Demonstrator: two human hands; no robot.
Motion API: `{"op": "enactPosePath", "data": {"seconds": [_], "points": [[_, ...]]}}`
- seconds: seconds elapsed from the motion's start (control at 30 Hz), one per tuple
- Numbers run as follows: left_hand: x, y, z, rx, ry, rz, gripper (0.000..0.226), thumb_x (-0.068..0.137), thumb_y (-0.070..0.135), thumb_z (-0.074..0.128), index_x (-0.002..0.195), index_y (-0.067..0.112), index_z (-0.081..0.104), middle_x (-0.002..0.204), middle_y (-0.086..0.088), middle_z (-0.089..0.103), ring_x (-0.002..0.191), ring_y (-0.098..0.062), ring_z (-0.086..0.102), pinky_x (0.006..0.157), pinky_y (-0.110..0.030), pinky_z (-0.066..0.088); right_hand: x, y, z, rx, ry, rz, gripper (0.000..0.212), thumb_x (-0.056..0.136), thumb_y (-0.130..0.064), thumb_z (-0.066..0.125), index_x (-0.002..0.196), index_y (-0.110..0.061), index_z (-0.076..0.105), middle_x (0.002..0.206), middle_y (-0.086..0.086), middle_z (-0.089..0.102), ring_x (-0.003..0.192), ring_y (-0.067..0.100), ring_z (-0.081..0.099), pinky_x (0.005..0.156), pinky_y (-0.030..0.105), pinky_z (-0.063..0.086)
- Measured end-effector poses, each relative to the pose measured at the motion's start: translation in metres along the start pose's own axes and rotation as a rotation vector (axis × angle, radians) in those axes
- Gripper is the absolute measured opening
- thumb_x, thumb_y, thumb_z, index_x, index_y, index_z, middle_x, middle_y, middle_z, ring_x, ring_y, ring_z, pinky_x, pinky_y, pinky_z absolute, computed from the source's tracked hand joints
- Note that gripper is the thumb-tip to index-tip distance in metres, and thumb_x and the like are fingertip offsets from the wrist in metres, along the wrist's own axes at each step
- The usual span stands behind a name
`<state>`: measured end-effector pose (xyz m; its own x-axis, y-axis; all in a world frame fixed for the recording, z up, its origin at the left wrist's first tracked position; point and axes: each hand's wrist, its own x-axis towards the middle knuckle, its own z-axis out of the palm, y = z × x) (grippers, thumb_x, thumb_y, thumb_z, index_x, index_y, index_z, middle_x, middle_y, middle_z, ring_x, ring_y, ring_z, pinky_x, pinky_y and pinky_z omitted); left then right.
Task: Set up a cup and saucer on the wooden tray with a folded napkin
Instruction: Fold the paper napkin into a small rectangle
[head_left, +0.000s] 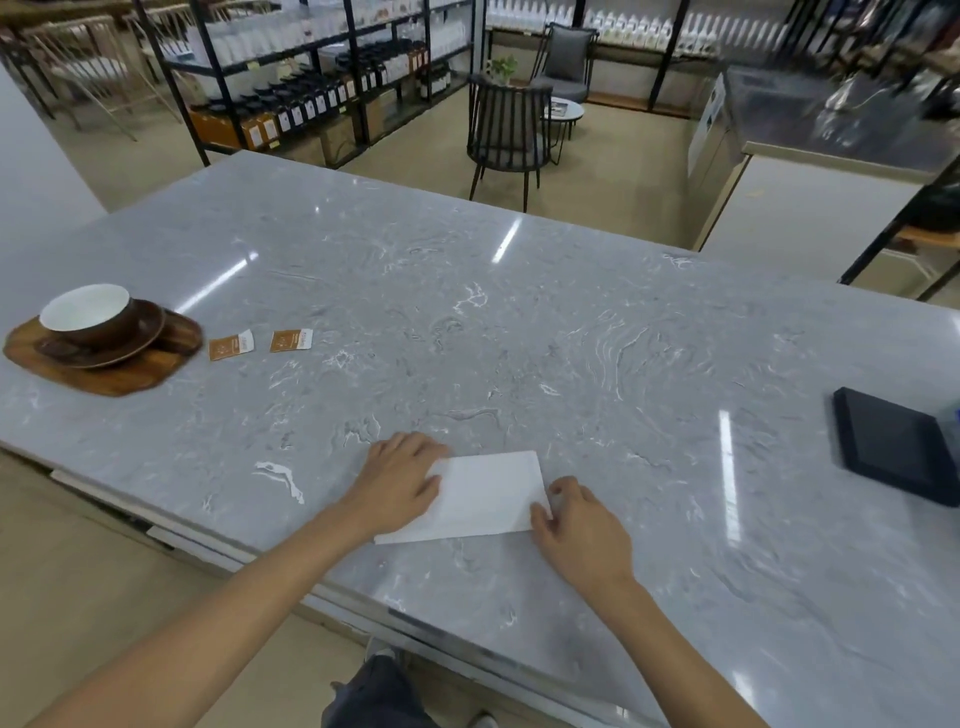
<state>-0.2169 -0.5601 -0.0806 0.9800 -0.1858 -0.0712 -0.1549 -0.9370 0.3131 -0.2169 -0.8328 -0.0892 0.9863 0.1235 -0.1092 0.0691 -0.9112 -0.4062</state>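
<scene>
A white napkin (485, 496) lies flat, folded into a rectangle, near the front edge of the grey marble counter (519, 338). My left hand (400, 480) presses flat on its left end. My right hand (579, 527) pinches its right edge between thumb and fingers. Far to the left a brown cup (91, 314) with a white inside stands on a brown saucer (130, 345), which rests on the wooden tray (135, 371).
Two small orange sachets (231, 345) (291, 340) lie on the counter just right of the tray. A dark flat box (896, 449) sits at the right edge. Shelving, chairs and a small table stand beyond the counter.
</scene>
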Motion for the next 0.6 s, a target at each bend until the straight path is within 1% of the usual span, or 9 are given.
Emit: {"op": "enactPosePath", "data": {"seconds": [0.03, 0.1, 0.17, 0.23, 0.3, 0.33, 0.4, 0.5, 0.6], "points": [[0.017, 0.011, -0.002, -0.021, -0.029, 0.045, 0.045, 0.099, 0.029, 0.05, 0.143, 0.021, 0.05, 0.141, -0.003, 0.052, 0.131, -0.026, 0.046, 0.108, -0.037, 0.036, -0.001, -0.005, 0.002, -0.003, -0.026, 0.019, 0.039, 0.096, -0.048, 0.052, 0.123, -0.019, 0.052, 0.117, 0.004, 0.063, 0.099, 0.03, 0.068, 0.073, 0.037, 0.053], [0.047, 0.035, -0.007, -0.055, -0.094, 0.139, 0.045, 0.099, 0.023, 0.053, 0.143, 0.016, 0.049, 0.139, -0.007, 0.055, 0.129, -0.028, 0.05, 0.105, -0.039, 0.042, -0.004, -0.013, 0.002, 0.005, -0.04, 0.06, 0.041, 0.096, -0.049, 0.053, 0.122, -0.018, 0.051, 0.118, 0.005, 0.061, 0.099, 0.032, 0.068, 0.073, 0.037, 0.051], [0.07, 0.058, -0.012, -0.062, -0.158, 0.216, 0.05, 0.099, 0.021, 0.053, 0.147, 0.016, 0.044, 0.141, -0.007, 0.054, 0.13, -0.026, 0.05, 0.104, -0.038, 0.044, -0.009, -0.019, 0.003, 0.009, -0.03, 0.091, 0.039, 0.096, -0.048, 0.053, 0.121, -0.018, 0.051, 0.118, 0.004, 0.059, 0.097, 0.03, 0.068, 0.067, 0.034, 0.047], [0.089, 0.077, -0.018, 0.014, -0.252, 0.308, 0.058, 0.096, 0.018, 0.055, 0.152, 0.02, 0.039, 0.145, -0.005, 0.05, 0.133, -0.024, 0.047, 0.105, -0.04, 0.044, -0.015, -0.021, 0.005, -0.005, 0.006, 0.09, 0.036, 0.096, -0.048, 0.051, 0.118, -0.019, 0.05, 0.117, 0.003, 0.056, 0.092, 0.027, 0.068, 0.062, 0.033, 0.046], [0.104, 0.092, -0.023, 0.142, -0.386, 0.396, 0.065, 0.09, 0.014, 0.06, 0.151, 0.022, 0.04, 0.143, -0.004, 0.05, 0.13, -0.023, 0.049, 0.099, -0.041, 0.048, -0.021, -0.022, 0.008, -0.025, 0.052, 0.074, 0.035, 0.097, -0.05, 0.048, 0.115, -0.02, 0.05, 0.114, 0.002, 0.055, 0.087, 0.024, 0.066, 0.059, 0.032, 0.046], [0.11, 0.097, -0.025, 0.21, -0.44, 0.431, 0.066, 0.087, 0.012, 0.062, 0.149, 0.023, 0.041, 0.139, -0.005, 0.05, 0.125, -0.024, 0.051, 0.093, -0.04, 0.049, -0.024, -0.022, 0.01, -0.03, 0.071, 0.067, 0.035, 0.097, -0.05, 0.047, 0.115, -0.02, 0.05, 0.113, 0.002, 0.054, 0.087, 0.023, 0.066, 0.058, 0.032, 0.044], [0.12, 0.106, -0.03, 0.304, -0.512, 0.48, 0.065, 0.083, 0.01, 0.066, 0.144, 0.021, 0.045, 0.132, -0.007, 0.05, 0.116, -0.027, 0.055, 0.081, -0.037, 0.048, -0.028, -0.02, 0.014, -0.031, 0.106, 0.041, 0.036, 0.097, -0.05, 0.045, 0.118, -0.021, 0.051, 0.113, 0.001, 0.055, 0.088, 0.022, 0.065, 0.058, 0.031, 0.041], [0.131, 0.116, -0.035, 0.338, -0.579, 0.523, 0.051, 0.079, 0.004, 0.067, 0.127, 0.013, 0.054, 0.123, -0.011, 0.056, 0.107, -0.03, 0.058, 0.076, -0.038, 0.046, -0.03, -0.017, 0.019, -0.017, 0.163, -0.003, 0.038, 0.096, -0.047, 0.047, 0.123, -0.022, 0.054, 0.112, 0.0, 0.058, 0.094, 0.021, 0.061, 0.063, 0.032, 0.045], [0.139, 0.123, -0.038, 0.375, -0.621, 0.535, 0.039, 0.078, 0.005, 0.068, 0.116, 0.01, 0.059, 0.117, -0.011, 0.059, 0.093, -0.026, 0.056, 0.068, -0.032, 0.036, -0.03, -0.015, 0.021, -0.003, 0.184, -0.023, 0.04, 0.096, -0.046, 0.047, 0.127, -0.021, 0.053, 0.115, 0.001, 0.058, 0.1, 0.021, 0.058, 0.068, 0.034, 0.049]]}}
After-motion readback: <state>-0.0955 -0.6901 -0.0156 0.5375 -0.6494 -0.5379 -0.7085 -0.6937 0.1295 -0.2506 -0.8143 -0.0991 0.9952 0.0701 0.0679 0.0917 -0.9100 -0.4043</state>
